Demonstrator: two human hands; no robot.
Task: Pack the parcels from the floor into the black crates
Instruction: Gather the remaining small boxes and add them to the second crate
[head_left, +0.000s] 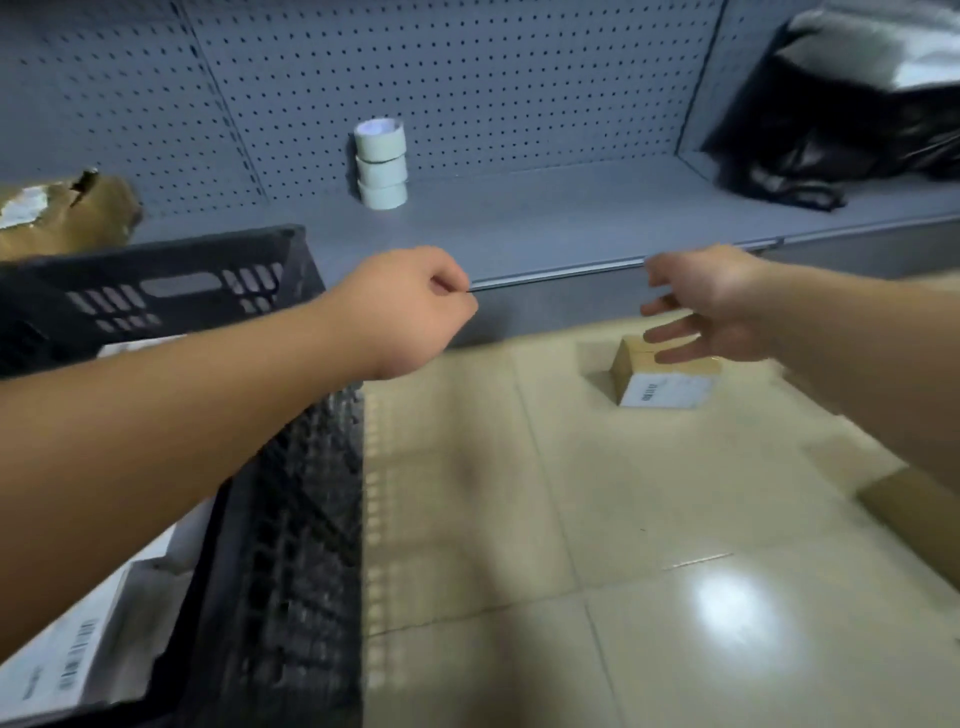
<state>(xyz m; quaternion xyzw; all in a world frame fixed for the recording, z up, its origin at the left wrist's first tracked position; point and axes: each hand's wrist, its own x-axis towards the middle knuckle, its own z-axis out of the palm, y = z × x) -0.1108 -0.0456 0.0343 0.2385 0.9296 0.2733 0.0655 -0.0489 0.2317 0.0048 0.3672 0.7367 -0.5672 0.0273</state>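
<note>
A black slatted crate stands on the floor at the left, with white labelled parcels inside it. My left hand hovers over the crate's far right corner, curled into a fist with nothing visible in it. A small brown cardboard parcel with a white barcode label lies on the tiled floor at the right. My right hand is stretched out just above that parcel, fingers spread, not touching it. Another brown parcel shows at the right edge under my right forearm.
A grey shelf with a pegboard back runs across the rear. On it stand three stacked tape rolls, a torn brown package at left and black plastic bags at right. The beige tiled floor lies between crate and parcels.
</note>
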